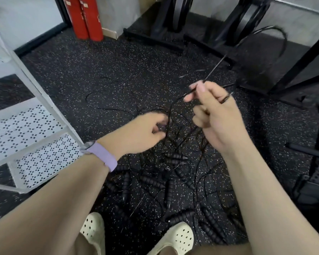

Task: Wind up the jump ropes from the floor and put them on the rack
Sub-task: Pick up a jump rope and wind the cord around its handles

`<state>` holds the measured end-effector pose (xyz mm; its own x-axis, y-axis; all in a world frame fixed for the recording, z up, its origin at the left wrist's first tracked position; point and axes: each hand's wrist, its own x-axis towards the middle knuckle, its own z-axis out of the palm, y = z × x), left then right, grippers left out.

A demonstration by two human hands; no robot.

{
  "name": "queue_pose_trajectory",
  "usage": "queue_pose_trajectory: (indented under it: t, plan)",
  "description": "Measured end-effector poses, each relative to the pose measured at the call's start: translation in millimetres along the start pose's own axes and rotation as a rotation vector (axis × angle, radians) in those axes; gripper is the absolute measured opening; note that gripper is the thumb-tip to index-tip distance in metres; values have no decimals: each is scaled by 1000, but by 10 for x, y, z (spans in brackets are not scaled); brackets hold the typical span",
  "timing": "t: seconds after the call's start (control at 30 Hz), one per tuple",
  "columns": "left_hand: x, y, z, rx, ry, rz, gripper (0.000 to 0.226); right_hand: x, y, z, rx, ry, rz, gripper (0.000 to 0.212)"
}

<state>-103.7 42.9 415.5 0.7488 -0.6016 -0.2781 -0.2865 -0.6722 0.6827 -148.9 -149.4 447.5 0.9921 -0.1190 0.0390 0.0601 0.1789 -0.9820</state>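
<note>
Several black jump ropes [166, 183] with ribbed handles lie tangled on the speckled black floor in front of my feet. My right hand [214, 115] is raised above the pile and grips thin black cord, with strands wrapped through its curled fingers. One strand runs from it up and away toward the back right. My left hand [145, 131], with a lilac band on its wrist, is lower and to the left, pinching cord at the top of the tangle. A white perforated metal rack [31, 137] stands at the left.
Two red cylinders [83, 17] stand against the back wall. Black equipment stands [175, 24] and a black frame [293, 70] line the back and right. More dark gear [313, 181] sits at the right edge. My cream perforated shoes [175, 238] are at the bottom.
</note>
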Motion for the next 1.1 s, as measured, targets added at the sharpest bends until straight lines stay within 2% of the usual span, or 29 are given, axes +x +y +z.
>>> queue_pose_trajectory:
  t: [0.07,0.13,0.2,0.3,0.37,0.47,0.57,0.63,0.73,0.8,0.87,0.93,1.0,1.1]
  plan:
    - [20,-50,98,46,-88,1,19,-6,-61,-30,92,-1,-24,23]
    - [57,-82,136,96,-24,4,16,-3,-59,-88,113,20,-32,21]
    - [73,-32,118,50,117,15,21,4,-7,-172,36,31,-9,18]
    - [29,148,-16,-243,399,88,19,-8,162,-246,-276,-67,128,28]
    - [-13,252,-103,-475,480,141,19,-52,276,-187,-504,-245,248,32]
    - [-38,289,-123,-669,543,167,18,-90,347,-32,-518,-412,313,21]
    - [-2,204,-142,-795,565,119,22,-61,333,44,-472,-365,239,24]
    - [28,148,-161,-751,426,39,25,-38,307,65,-366,-320,211,25]
    - [55,73,-65,-367,-17,-78,27,-10,249,53,-206,-232,179,26]
    - [28,45,55,-134,-285,-76,29,-9,217,38,-134,-186,168,25]
    - [-2,46,124,-14,-328,-29,20,-10,206,13,-93,-151,166,25]
    - [-9,103,84,-62,-193,-15,24,-12,205,-29,-107,-97,169,28]
    - [-20,192,-10,-298,17,-8,25,-19,226,-62,-247,-103,187,37]
    - [-57,272,-153,-713,208,55,25,-78,284,23,-397,-311,253,38]
